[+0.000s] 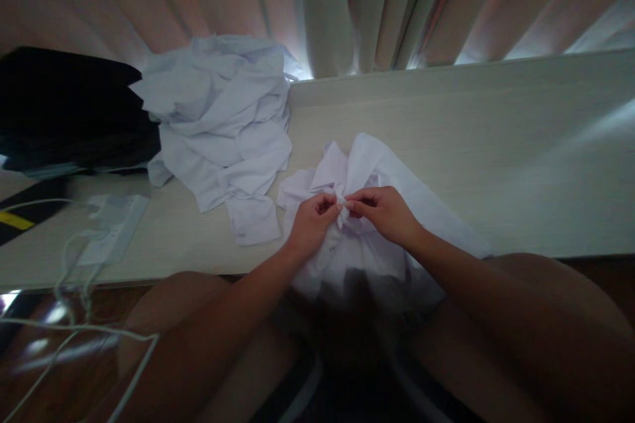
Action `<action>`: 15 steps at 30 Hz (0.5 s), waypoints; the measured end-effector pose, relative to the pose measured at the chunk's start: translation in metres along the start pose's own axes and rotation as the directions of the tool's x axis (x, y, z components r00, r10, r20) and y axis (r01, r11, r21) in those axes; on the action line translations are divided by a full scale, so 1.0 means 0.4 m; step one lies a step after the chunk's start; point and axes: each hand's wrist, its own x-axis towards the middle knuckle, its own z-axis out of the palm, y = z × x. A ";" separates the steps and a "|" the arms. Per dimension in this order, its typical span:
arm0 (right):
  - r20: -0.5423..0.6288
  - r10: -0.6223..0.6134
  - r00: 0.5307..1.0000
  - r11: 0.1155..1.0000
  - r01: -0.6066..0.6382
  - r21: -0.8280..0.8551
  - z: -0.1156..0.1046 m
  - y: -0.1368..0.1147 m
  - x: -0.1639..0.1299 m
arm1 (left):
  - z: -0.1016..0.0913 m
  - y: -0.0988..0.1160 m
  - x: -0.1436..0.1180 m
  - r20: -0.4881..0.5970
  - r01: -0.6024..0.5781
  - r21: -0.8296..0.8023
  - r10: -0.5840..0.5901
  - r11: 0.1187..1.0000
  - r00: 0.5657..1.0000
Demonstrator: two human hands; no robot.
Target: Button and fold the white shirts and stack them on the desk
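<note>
A white garment (370, 165) lies bunched on the counter (496, 165), its near part hanging over the edge toward the person's lap. A small fold of it, at its middle, is pinched between the fingers of both hands. The left hand (313, 219) comes in from below, knuckles up, wrist bent slightly inward, its fingers (331, 203) curled and closed on the fold. The right hand (384, 210) meets it from the other side, palm down, its fingers (358, 202) closed on the same bit of cloth, so that the fingertips of the two hands nearly touch. Both forearms run back toward the camera and spread apart, over the bare knees.

Beyond the fingers and to their left sits a pile (223, 125) of crumpled white cloth, its near corner just beside the left hand's wrist. Farther left of the fingers a power strip (113, 225) lies flat with white cables (74, 277) trailing off the edge, and behind it a dark bag (69, 109). Curtains (347, 6) hang beyond the counter.
</note>
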 end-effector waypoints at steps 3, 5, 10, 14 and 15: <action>0.006 0.017 1.000 1.000 -0.017 0.023 -0.002 0.001 0.001 | -0.001 -0.005 0.003 0.005 0.004 -0.031 -0.004 1.000 1.000; 0.006 0.021 1.000 0.999 -0.021 0.026 -0.003 0.004 0.002 | -0.002 -0.008 0.005 0.010 0.001 -0.055 0.000 0.998 1.000; 0.008 0.027 1.000 0.997 -0.028 0.074 -0.004 0.014 0.004 | -0.003 -0.010 0.008 0.047 0.026 -0.106 -0.021 0.994 0.999; 0.002 0.046 0.999 0.995 -0.046 0.083 -0.001 0.010 0.002 | -0.002 -0.002 0.009 0.066 0.070 -0.152 -0.061 0.986 0.996; -0.005 0.049 0.999 0.996 -0.048 0.080 0.000 0.008 0.000 | -0.002 0.003 0.009 0.069 0.087 -0.152 -0.077 0.985 0.995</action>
